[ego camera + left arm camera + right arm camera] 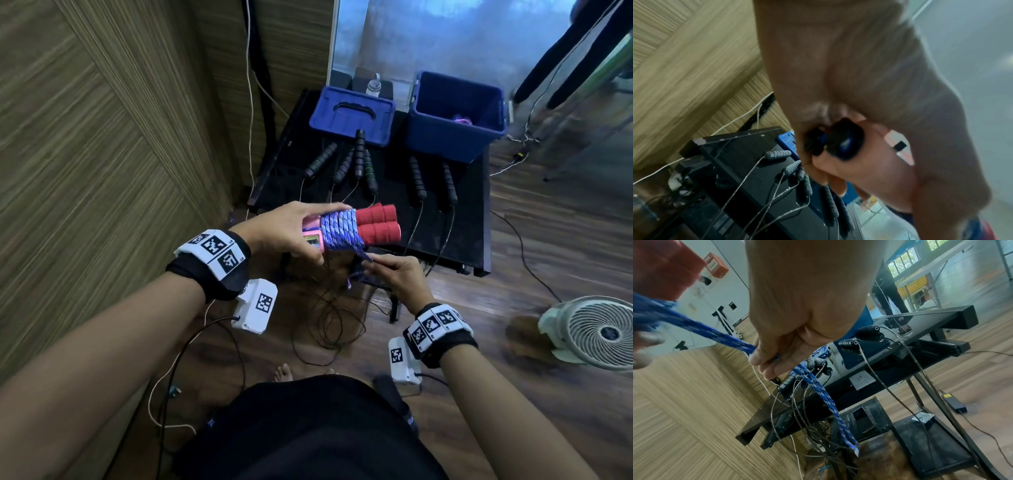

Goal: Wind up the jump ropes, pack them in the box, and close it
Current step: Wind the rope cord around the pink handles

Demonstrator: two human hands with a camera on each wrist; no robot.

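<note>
I am seeing the left hand (pixel 291 229) gripping the two red handles (pixel 376 222) of a jump rope side by side above the near edge of the black table (pixel 472 219), fingers and thumb curled round their pink ends. The blue-and-white rope (pixel 340 228) is lying in tight turns around both handles. The right hand (pixel 399 274) is pinching the free rope end (pixel 818 386) between thumb and fingertips, just below the bundle; the rest of it is hanging down. On the table three black jump ropes (pixel 358 154) are lying unwound, their thin cords trailing over the near edge to the floor. At the far right the blue box (pixel 455 113) is standing open; its lid (pixel 352 114) is lying flat to its left.
</note>
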